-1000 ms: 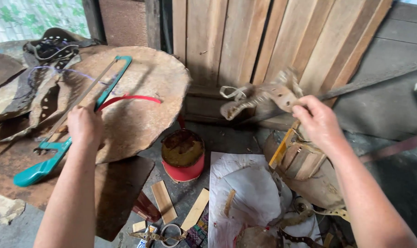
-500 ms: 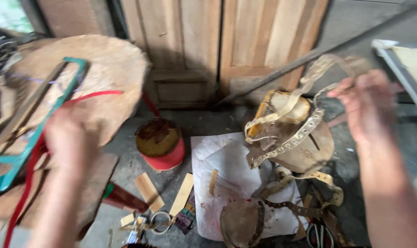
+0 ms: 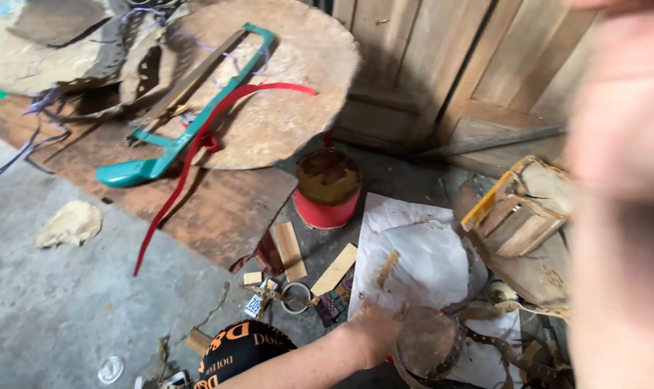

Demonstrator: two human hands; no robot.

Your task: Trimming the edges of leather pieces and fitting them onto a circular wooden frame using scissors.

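A: Where are the person's hands?

B: The left hand comes in from the bottom edge at about 6 o'clock, forearm slanting up to the right. It rests on a round brown leather piece lying on the floor over the lower edge of a white paper sheet. The right hand is a large blur filling the right side at 3 o'clock, very close to the camera.

A: Are the hands closed on anything?

B: The left hand's fingers are curled at the leather piece's left rim, touching it; whether they actually pinch it I cannot tell. The right hand is too blurred to show its grip.

A: Which way does the leather piece lie from the left hand?

B: Directly to the right, at the hand's 3 o'clock, touching. It is roughly round, so no clear long axis. The left hand is far nearer to it.

A: What else is nearby?

B: A red tin at 12 o'clock from the hand, small wooden strips at 10 o'clock, and a teal saw on a round board at upper left.
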